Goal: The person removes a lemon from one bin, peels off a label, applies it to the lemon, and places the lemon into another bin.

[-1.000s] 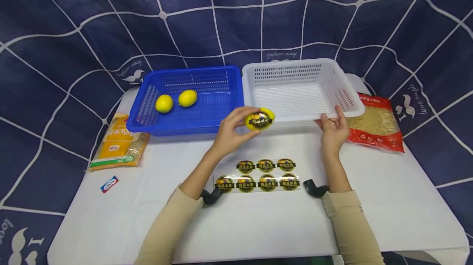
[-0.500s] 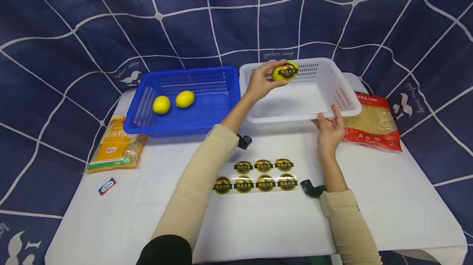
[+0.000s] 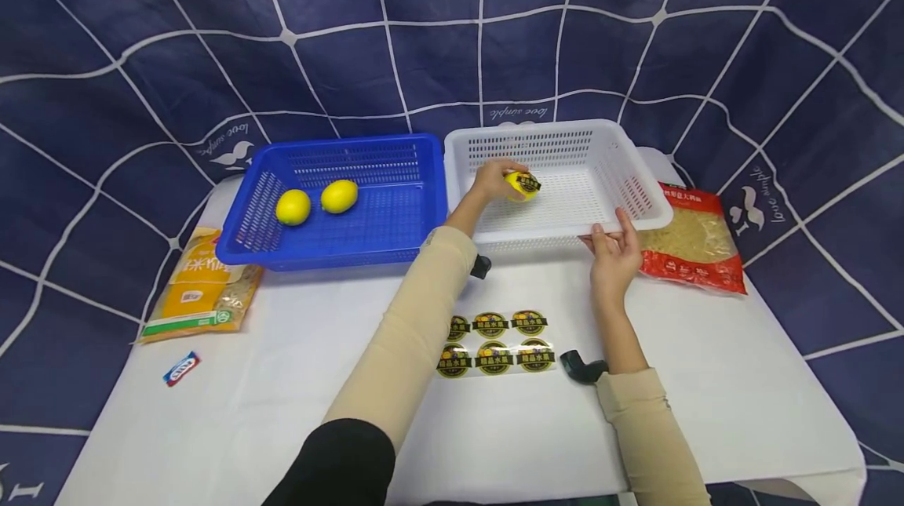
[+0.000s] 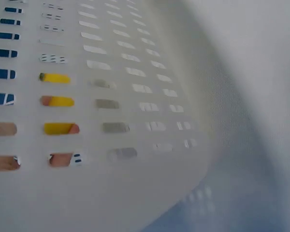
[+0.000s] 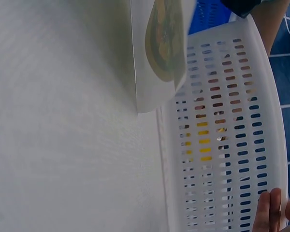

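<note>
While left fingers grip oval yellow lemon, right fingers white plastic basket at five o'clock, early release risks rolling.

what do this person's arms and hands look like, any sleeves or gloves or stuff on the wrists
Both the left hand and right hand are ungloved. The left sleeve and right sleeve are beige, with black fabric further up the left arm. A dark, curved piece juts out by the right wrist.
</note>
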Tool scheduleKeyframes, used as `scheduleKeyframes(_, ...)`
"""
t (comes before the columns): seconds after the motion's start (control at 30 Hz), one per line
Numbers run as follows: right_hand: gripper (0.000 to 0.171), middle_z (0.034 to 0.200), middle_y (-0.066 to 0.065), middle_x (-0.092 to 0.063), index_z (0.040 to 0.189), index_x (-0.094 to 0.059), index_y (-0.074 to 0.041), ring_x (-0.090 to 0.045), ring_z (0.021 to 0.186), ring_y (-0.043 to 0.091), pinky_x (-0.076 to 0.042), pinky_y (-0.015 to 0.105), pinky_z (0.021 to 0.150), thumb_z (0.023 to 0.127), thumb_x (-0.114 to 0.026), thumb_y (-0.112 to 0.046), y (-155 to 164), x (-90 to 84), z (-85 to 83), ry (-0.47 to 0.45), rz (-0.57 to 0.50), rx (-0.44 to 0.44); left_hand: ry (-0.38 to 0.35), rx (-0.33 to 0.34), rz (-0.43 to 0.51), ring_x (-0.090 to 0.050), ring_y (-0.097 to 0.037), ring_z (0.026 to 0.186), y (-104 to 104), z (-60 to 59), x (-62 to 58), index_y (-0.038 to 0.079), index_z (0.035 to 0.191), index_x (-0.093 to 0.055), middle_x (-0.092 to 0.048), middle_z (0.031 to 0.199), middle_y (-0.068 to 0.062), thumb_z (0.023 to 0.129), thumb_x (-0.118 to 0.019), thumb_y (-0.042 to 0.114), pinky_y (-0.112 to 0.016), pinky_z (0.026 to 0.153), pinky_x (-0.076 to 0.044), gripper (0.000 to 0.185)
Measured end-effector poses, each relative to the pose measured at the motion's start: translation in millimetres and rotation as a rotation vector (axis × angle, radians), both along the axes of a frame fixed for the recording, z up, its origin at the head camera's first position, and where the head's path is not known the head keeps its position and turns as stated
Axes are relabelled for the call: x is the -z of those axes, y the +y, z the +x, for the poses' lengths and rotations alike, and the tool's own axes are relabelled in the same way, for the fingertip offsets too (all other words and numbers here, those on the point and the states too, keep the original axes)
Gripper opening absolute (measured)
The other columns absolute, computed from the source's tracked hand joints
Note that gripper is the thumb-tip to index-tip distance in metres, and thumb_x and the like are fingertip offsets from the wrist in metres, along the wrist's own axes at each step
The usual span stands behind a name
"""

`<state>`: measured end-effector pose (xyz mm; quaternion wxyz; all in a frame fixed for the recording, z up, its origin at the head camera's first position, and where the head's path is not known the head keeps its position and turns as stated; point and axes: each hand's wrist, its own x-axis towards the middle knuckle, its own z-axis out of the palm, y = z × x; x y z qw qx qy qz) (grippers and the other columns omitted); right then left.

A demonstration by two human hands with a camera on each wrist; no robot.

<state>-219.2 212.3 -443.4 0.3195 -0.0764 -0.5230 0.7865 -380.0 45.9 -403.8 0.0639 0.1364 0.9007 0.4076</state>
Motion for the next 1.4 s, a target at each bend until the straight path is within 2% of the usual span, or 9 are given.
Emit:
scheduleKeyframes(0.17,0.049,0.079,0.012,-0.047,0.132,-0.041,0.01,-0.063,0.069,0.016,-0.055,0.025,0.071,0.085,-0.056,0.012,-1.9,-5.6,3.6,0.032,-0.006,-0.011,0.005,0.032,-0.109,-0.049,-0.018,0.115,3.6,-7.1,4.5,0.021,0.117,-0.065,-0.059,0.123,0.0,0.064,-0.085,0.012,-0.028,0.1,-0.036,0.057)
scheduleKeyframes(0.37,0.048,0.077,0.011,-0.046,0.132,-0.041,0.01,-0.064,0.066,0.015,-0.056,0.024,0.069,0.087,-0.056,0.009,-0.6,3.4,-0.5,0.046,0.031,-0.004,-0.011,0.094,-0.252,-0.045,-0.016,0.12,6.2,-16.3,12.7,0.024,0.119,-0.063,-0.055,0.128,0.002,0.067,-0.083,0.016,-0.028,0.104,-0.03,0.057)
scheduleKeyframes(0.47,0.047,0.077,0.01,-0.046,0.132,-0.043,0.007,-0.063,0.066,0.015,-0.056,0.024,0.07,0.087,-0.057,0.006,1.1,7.6,-3.8,0.054,0.03,0.008,-0.04,0.1,-0.249,-0.041,-0.017,0.124,6.5,-14.3,11.6,0.024,0.122,-0.062,-0.052,0.132,0.002,0.07,-0.08,0.013,-0.03,0.107,-0.027,0.056)
scheduleKeyframes(0.53,0.046,0.077,0.009,-0.046,0.131,-0.045,0.004,-0.063,0.066,0.015,-0.056,0.024,0.07,0.087,-0.058,0.005,2.0,8.9,-5.3,0.056,0.031,0.017,-0.076,0.08,-0.216,-0.04,-0.02,0.125,6.7,-11.2,9.8,0.024,0.123,-0.061,-0.049,0.134,0.001,0.072,-0.079,0.011,-0.031,0.105,-0.032,0.056)
scheduleKeyframes(0.67,0.045,0.076,0.009,-0.047,0.131,-0.046,0.003,-0.063,0.064,0.014,-0.056,0.024,0.069,0.087,-0.057,0.004,2.1,7.8,-4.2,0.054,0.029,0.019,-0.136,0.011,-0.164,-0.044,-0.022,0.119,9.4,-6.0,7.5,0.026,0.123,-0.061,-0.048,0.135,0.001,0.072,-0.077,0.007,-0.029,0.088,-0.048,0.057)
scheduleKeyframes(0.8,0.046,0.076,0.011,-0.047,0.132,-0.042,0.008,-0.063,0.063,0.016,-0.056,0.025,0.068,0.088,-0.055,0.007,-2.4,3.0,1.1,0.057,0.035,-0.002,-0.121,-0.008,-0.189,-0.053,-0.022,0.108,17.3,-3.9,10.1,0.027,0.123,-0.06,-0.048,0.135,0.002,0.072,-0.078,0.008,-0.024,0.069,-0.055,0.057)
scheduleKeyframes(1.0,0.046,0.075,0.013,-0.046,0.131,-0.038,0.013,-0.063,0.063,0.016,-0.056,0.026,0.069,0.088,-0.053,0.01,-8.5,-3.8,8.1,0.053,0.044,-0.014,-0.024,0.028,-0.304,-0.048,-0.021,0.118,41.1,-1.2,12.0,0.028,0.127,-0.057,-0.049,0.135,0.006,0.075,-0.077,0.018,-0.027,0.084,-0.048,0.057)
scheduleKeyframes(1.17,0.046,0.076,0.013,-0.048,0.132,-0.039,0.012,-0.063,0.065,0.016,-0.056,0.026,0.071,0.088,-0.054,0.009,-11.8,-6.2,8.3,0.047,0.076,-0.016,-0.027,0.004,-0.276,-0.046,-0.022,0.12,53.8,-0.2,10.6,0.027,0.128,-0.056,-0.049,0.135,0.005,0.077,-0.075,0.014,-0.03,0.092,-0.045,0.056)
scheduleKeyframes(1.4,0.047,0.074,0.012,-0.049,0.132,-0.039,0.012,-0.063,0.064,0.016,-0.056,0.027,0.071,0.088,-0.054,0.009,-4.8,-2.2,4.9,0.053,0.082,-0.005,-0.036,0.013,-0.28,-0.047,-0.02,0.119,62.0,-2.3,9.3,0.027,0.13,-0.054,-0.047,0.137,0.002,0.079,-0.072,0.015,-0.027,0.092,-0.045,0.055)
